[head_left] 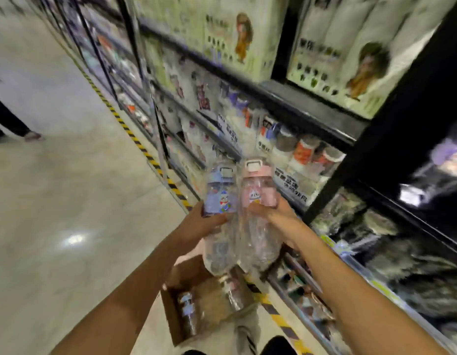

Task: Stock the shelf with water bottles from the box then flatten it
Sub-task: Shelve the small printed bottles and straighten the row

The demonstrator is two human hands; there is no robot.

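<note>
My left hand (200, 221) grips a clear water bottle with a blue lid (219, 198). Beside it, touching, my right hand (271, 213) grips a clear water bottle with a pink lid (258, 193). Both bottles are held upright in the air in front of the shelf (294, 103), which carries similar bottles. Below my arms the open cardboard box (176, 321) stands on the floor with a few bottles lying in it, one blue-lidded (186, 306). The picture is blurred by motion.
Shelving runs along the right of the aisle, with large cartons (235, 34) on the upper shelf. Yellow-black tape (127, 129) marks the floor by the shelf base. Another person's leg and foot (30, 134) is at the far left.
</note>
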